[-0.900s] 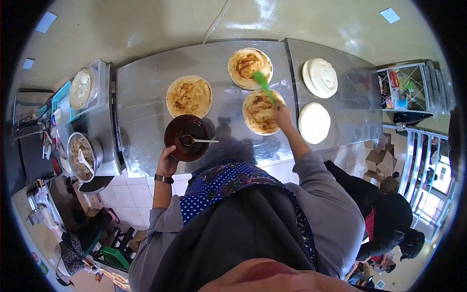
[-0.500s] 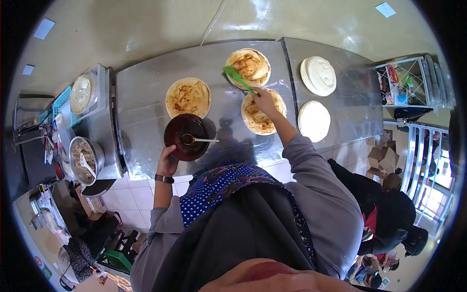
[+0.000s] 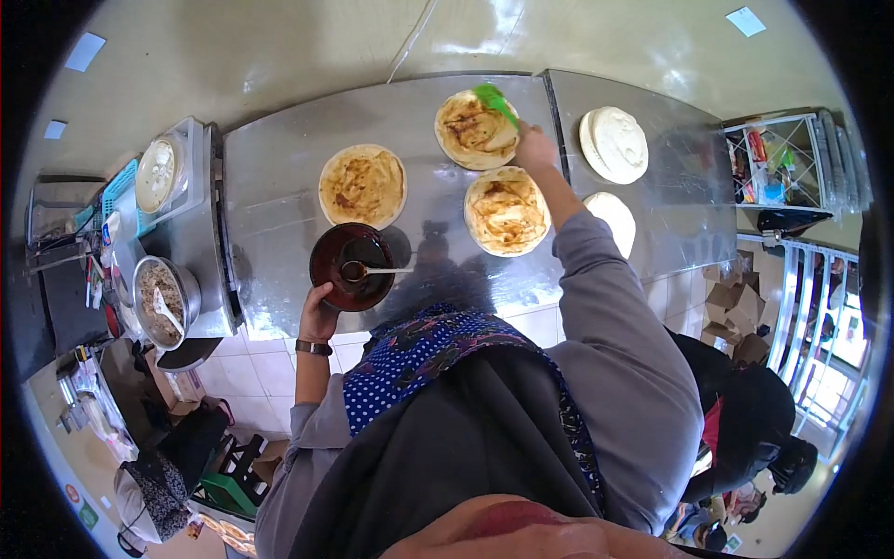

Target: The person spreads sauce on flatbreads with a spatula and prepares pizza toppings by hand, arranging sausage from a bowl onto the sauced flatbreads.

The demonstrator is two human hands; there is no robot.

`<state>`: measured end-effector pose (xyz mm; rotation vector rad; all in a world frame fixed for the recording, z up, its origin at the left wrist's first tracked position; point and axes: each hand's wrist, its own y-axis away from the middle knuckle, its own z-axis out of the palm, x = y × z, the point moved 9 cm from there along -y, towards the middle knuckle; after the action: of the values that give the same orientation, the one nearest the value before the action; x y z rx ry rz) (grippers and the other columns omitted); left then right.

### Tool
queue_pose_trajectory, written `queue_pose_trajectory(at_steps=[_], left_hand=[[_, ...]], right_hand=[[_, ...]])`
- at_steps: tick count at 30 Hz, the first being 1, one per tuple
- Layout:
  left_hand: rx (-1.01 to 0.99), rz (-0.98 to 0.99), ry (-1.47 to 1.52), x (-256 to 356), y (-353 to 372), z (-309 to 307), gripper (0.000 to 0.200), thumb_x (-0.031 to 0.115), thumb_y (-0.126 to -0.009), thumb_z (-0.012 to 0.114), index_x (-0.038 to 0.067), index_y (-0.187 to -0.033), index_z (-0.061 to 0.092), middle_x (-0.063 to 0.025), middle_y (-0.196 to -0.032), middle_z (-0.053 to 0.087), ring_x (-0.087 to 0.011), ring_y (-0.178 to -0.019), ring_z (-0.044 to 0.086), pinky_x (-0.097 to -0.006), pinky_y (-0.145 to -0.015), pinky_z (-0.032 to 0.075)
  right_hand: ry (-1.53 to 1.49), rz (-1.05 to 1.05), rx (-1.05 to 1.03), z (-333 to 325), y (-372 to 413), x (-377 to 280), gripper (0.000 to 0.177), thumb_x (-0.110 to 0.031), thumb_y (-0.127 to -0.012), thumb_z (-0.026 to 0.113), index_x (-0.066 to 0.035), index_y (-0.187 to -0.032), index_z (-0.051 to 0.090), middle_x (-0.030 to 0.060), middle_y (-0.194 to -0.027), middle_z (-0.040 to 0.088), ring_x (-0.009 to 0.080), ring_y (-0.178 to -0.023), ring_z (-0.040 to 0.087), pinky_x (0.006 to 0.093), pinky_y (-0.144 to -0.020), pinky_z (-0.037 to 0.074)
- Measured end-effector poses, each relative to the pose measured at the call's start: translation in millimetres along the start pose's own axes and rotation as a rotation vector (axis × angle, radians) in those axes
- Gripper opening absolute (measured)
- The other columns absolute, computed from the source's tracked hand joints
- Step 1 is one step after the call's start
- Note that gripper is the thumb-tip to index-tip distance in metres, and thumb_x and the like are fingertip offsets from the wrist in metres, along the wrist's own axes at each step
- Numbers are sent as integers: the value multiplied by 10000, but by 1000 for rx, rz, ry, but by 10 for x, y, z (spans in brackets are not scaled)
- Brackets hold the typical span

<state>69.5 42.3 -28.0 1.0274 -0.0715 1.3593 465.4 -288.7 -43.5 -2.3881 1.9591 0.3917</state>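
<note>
My left hand (image 3: pixel 318 315) grips the near-left rim of a dark red bowl (image 3: pixel 372 296), in which a spoon with a pale handle (image 3: pixel 384 270) rests in dark liquid. My right hand (image 3: pixel 535 149) holds a green spatula (image 3: pixel 496 102), its blurred head over the far right edge of the upper round cake layer (image 3: pixel 470 130). That layer is streaked with brown spread. Nearer me lies another streaked layer (image 3: pixel 507 212), and a third (image 3: pixel 363 186) is beyond the bowl. Two round layers with white cream, the far one (image 3: pixel 615 144) and the near one (image 3: pixel 612 222), partly behind my sleeve, lie at the right.
A metal bowl of crumbly food (image 3: pixel 161 298) with a white spoon stands at the left, near a tray with a round container (image 3: pixel 160 175). A shelf rack (image 3: pixel 778 163) is at the right. A person in black (image 3: pixel 745 419) is at the lower right.
My right hand has moved away from me and right, carrying the green spatula from the upper layer's left edge to its far right edge. My arm now covers part of the near white layer.
</note>
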Motion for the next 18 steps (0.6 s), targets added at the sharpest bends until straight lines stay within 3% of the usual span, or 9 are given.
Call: queue_pose_trajectory(at_steps=[2, 6, 8, 12, 14, 15, 16, 18], left_hand=[[5, 10, -3, 8, -21, -17, 569, 208, -823, 633, 23, -1322, 431, -100, -1310, 508, -247, -1207, 481, -409, -1054, 357], [29, -11, 32, -65, -77, -93, 578, 215, -821, 637, 24, -1324, 426, -97, -1310, 508, -247, -1208, 479, -411, -1051, 360], [27, -32, 23, -50, -111, -31, 527, 190, -821, 637, 22, -1293, 470, -91, -1254, 551, -224, -1161, 514, -395, -1022, 377], [-11, -45, 18, 19, -177, 150, 524, 192, -822, 638, 27, -1291, 473, -92, -1253, 552, -224, -1156, 516, -397, -1018, 378], [-29, -44, -9, 29, -220, 210, 529, 198, -823, 637, 28, -1294, 469, -94, -1255, 550, -226, -1160, 514, -398, -1021, 377], [-30, -44, -12, 22, -218, 221, 529, 198, -823, 637, 28, -1294, 469, -94, -1255, 550, -226, -1160, 514, -398, -1021, 377], [-39, -40, -24, 33, -224, 235, 531, 201, -823, 636, 28, -1296, 468, -95, -1256, 550, -226, -1162, 513, -398, -1021, 377], [-43, -36, -35, 35, -241, 238, 534, 205, -822, 635, 28, -1297, 466, -95, -1257, 549, -227, -1163, 513, -398, -1021, 378]], right_hand=[[-82, 32, 99, -86, 129, 319, 391, -139, -827, 502, -185, -1213, 543, 176, -984, 616, 349, -877, 635, 479, -722, 509], [-260, 126, 21, 179, 1038, 592, 348, -133, -830, 512, -157, -1168, 591, 203, -934, 644, 369, -881, 630, 470, -750, 502], [-396, 108, 27, 321, 1447, 543, 291, -154, -846, 564, -116, -1130, 613, 200, -750, 633, 360, -684, 622, 433, -619, 481], [-639, 38, 106, 282, 1494, 400, 287, -164, -841, 593, -109, -1121, 627, 193, -727, 628, 314, -641, 613, 405, -604, 470], [-643, 229, 157, 416, 1339, 641, 311, -189, -838, 613, -98, -1135, 624, 186, -726, 630, 274, -630, 612, 389, -605, 473], [-610, 287, 40, 505, 1363, 584, 311, -178, -845, 579, -115, -1147, 621, 214, -931, 649, 361, -864, 634, 423, -752, 494], [-615, 286, 43, 494, 1384, 512, 311, -178, -845, 579, -115, -1147, 621, 214, -931, 649, 361, -864, 634, 423, -752, 494], [-575, -15, 62, 362, 1408, 144, 321, -182, -843, 579, -139, -1159, 617, 184, -1004, 645, 355, -904, 621, 427, -781, 487]])
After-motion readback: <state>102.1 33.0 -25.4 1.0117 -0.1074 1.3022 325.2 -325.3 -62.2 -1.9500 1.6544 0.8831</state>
